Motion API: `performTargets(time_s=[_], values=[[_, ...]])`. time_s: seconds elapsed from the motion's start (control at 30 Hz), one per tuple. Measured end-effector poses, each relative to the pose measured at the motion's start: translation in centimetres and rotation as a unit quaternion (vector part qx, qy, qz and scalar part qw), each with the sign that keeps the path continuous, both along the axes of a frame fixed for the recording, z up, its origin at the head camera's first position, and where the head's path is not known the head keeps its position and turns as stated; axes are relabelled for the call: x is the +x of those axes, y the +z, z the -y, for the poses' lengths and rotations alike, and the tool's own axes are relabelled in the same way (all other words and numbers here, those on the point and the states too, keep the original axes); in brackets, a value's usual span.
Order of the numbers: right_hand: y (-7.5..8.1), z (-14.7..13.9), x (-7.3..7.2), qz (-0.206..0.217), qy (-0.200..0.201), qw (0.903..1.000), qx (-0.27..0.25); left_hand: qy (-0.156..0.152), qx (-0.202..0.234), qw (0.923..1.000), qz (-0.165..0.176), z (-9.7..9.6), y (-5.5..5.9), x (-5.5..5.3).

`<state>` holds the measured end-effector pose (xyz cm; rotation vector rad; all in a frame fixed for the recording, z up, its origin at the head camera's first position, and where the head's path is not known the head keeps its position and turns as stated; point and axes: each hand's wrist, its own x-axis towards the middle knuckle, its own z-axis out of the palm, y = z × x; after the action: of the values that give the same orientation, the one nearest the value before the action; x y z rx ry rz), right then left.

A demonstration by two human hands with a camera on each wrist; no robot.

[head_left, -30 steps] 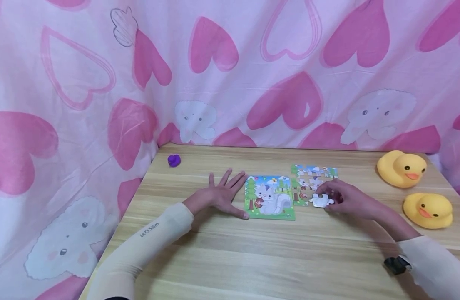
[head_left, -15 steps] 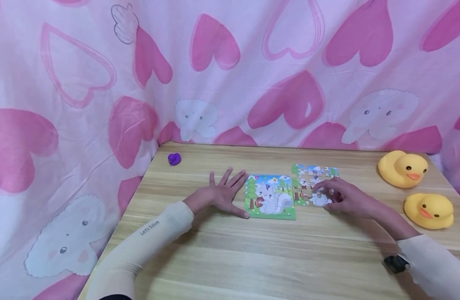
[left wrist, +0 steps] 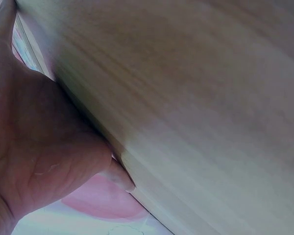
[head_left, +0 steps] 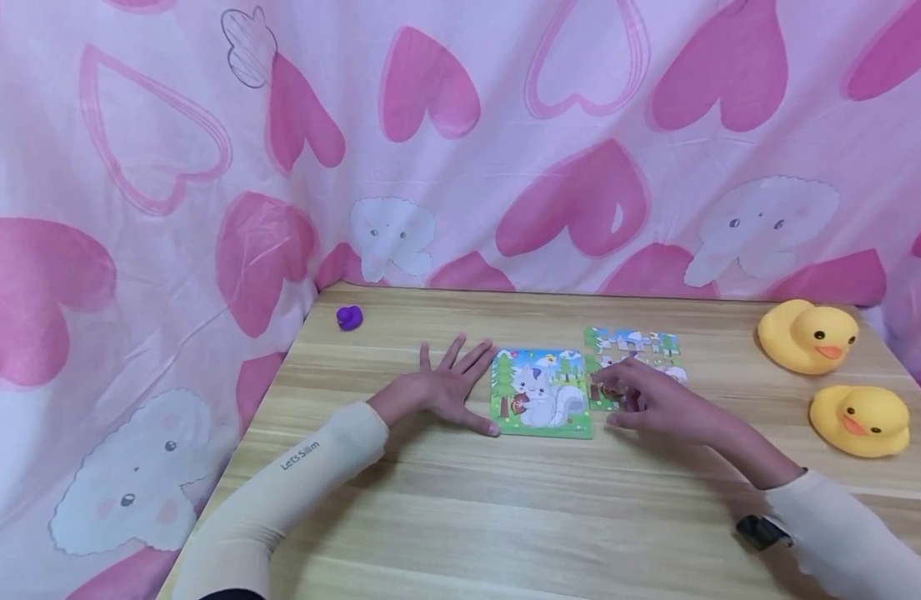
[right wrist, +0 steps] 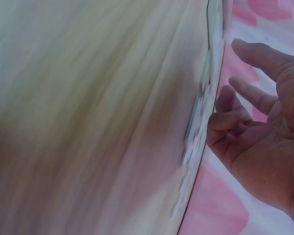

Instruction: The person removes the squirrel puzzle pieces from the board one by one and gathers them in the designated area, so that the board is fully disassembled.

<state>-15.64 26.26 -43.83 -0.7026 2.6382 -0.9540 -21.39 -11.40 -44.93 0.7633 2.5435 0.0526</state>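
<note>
My left hand (head_left: pixel 447 393) lies spread on the table with its fingers straight, the thumb and fingertips along the left edge of a square squirrel picture (head_left: pixel 543 396). To the right of that picture is a partly joined jigsaw puzzle (head_left: pixel 633 342) of a similar scene. Over its lower part hovers my right hand (head_left: pixel 658 404), which hides several pieces. In the right wrist view the thumb and fingers of the right hand (right wrist: pixel 259 132) stand apart, nothing visible between them, beside the thin edge of the puzzle (right wrist: pixel 198 117).
Two yellow rubber ducks (head_left: pixel 807 337) sit at the right side of the wooden table (head_left: pixel 460 517). A small purple duck (head_left: pixel 349 318) stands near the far left corner. A pink heart-patterned curtain (head_left: pixel 460 192) hangs behind and at the left.
The right hand has let go of the pale puzzle piece it was placing at the puzzle's lower right and has shifted left over the puzzle. The left hand stays put.
</note>
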Motion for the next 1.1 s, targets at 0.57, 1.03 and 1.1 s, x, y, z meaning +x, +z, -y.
performTargets(time_s=[0.57,1.03,1.1], values=[[0.7,4.5,2.2,0.008,0.040,0.9976,0.056,-0.003,-0.009,0.9998,-0.016,-0.5,-0.4,-0.1],[-0.1,6.3,1.8,-0.020,-0.014,0.9971,0.072,0.003,-0.009,0.9999,-0.012,-0.1,-0.2,0.0],[-0.2,6.4,1.7,-0.016,-0.016,0.9975,0.067,0.003,-0.010,0.9999,-0.013,-0.1,-0.2,0.0]])
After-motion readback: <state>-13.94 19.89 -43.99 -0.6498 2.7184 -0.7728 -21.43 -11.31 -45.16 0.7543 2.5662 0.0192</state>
